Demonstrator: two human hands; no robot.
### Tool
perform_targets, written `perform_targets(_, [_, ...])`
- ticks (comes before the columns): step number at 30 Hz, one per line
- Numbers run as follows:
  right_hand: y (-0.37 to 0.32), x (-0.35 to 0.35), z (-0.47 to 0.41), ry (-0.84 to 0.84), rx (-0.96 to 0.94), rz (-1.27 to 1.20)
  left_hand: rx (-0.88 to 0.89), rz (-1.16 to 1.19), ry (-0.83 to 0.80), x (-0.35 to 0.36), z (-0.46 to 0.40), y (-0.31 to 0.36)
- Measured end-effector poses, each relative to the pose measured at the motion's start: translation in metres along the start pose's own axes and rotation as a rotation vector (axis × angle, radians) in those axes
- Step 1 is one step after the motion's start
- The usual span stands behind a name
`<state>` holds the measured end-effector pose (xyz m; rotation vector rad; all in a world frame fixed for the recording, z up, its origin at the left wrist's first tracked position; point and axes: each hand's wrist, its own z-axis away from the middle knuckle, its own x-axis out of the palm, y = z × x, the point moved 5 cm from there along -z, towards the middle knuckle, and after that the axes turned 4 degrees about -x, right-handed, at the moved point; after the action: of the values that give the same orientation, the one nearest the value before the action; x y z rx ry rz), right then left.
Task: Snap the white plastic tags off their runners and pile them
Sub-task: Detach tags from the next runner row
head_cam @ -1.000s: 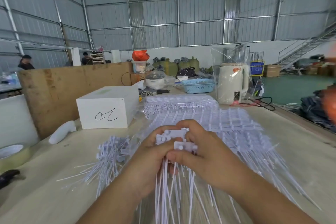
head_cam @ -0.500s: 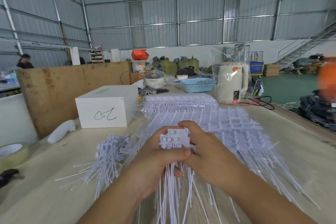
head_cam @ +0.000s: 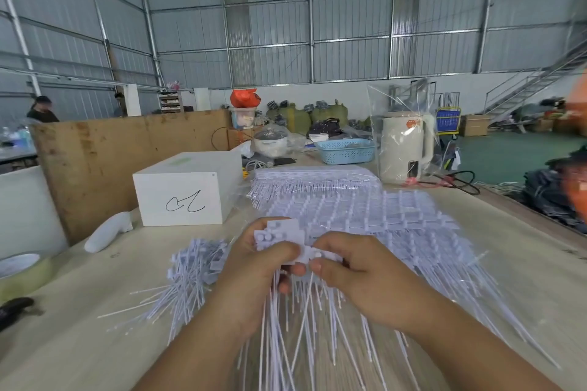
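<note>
Both hands hold one bundle of white plastic tags (head_cam: 281,236) above the table, their long thin tails hanging down between my wrists. My left hand (head_cam: 254,276) grips the block of tag heads from the left, thumb across the top. My right hand (head_cam: 355,270) pinches the right end of the same heads. A loose pile of snapped-off tags (head_cam: 190,273) lies on the table to the left. Behind the hands spreads a large stack of tags on their runners (head_cam: 365,216) in clear plastic.
A white box (head_cam: 184,190) with a black scribble stands at the back left, a white handle-shaped object (head_cam: 108,232) beside it. A tape roll (head_cam: 22,273) sits at the far left. A bagged cream kettle (head_cam: 405,146) and blue basket (head_cam: 346,151) stand behind. Wooden board (head_cam: 104,162) at left.
My hands have drawn slightly apart; the right hand slid from covering the heads to pinching their right end, and the bundle's heads show more.
</note>
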<state>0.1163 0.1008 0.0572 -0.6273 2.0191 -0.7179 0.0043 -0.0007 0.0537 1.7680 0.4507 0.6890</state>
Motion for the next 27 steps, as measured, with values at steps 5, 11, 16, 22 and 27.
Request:
perform_targets(5, [-0.005, 0.004, 0.000, -0.047, -0.016, 0.025, 0.026, -0.118, -0.031, 0.004, 0.000, 0.000])
perform_targets(11, [-0.006, 0.002, -0.002, -0.048, 0.003, 0.002, 0.060, -0.109, 0.009, 0.005, 0.000, -0.002])
perform_targets(16, [-0.010, 0.000, -0.001, -0.044, 0.000, 0.046, 0.052, -0.057, 0.015, 0.006, 0.001, -0.004])
perform_targets(22, [-0.014, 0.000, -0.002, 0.115, -0.023, 0.140, 0.060, 0.084, 0.024, 0.010, 0.002, -0.005])
perform_targets(27, [-0.020, 0.007, -0.004, 0.257, -0.026, 0.218, 0.057, 0.242, 0.044, 0.011, 0.003, 0.000])
